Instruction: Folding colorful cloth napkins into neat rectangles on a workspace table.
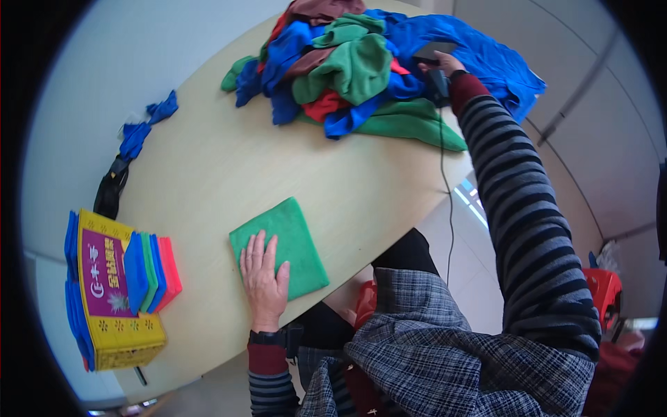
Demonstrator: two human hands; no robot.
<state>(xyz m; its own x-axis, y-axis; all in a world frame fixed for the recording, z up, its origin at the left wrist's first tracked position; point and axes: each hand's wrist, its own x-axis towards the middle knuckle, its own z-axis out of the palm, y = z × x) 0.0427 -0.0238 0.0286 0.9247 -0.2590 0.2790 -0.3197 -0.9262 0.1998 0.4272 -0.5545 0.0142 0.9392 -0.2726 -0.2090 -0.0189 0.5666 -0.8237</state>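
A folded green cloth (295,233) lies flat on the light wooden table (208,160) near its front edge. My left hand (262,278) rests palm down on the cloth's near corner, fingers spread. My right hand (445,66) reaches far across to the heap of blue, green and red cloths (347,69) and holds a dark flat phone-like thing (434,50) with a cable hanging from the wrist area. Most of the right hand's fingers are hidden.
A yellow cardboard box (114,299) at the left holds upright folded blue, green and red cloths (149,271). A blue cloth and a black strap (135,142) lie at the table's far left edge. A red stool (604,288) stands on the floor at right.
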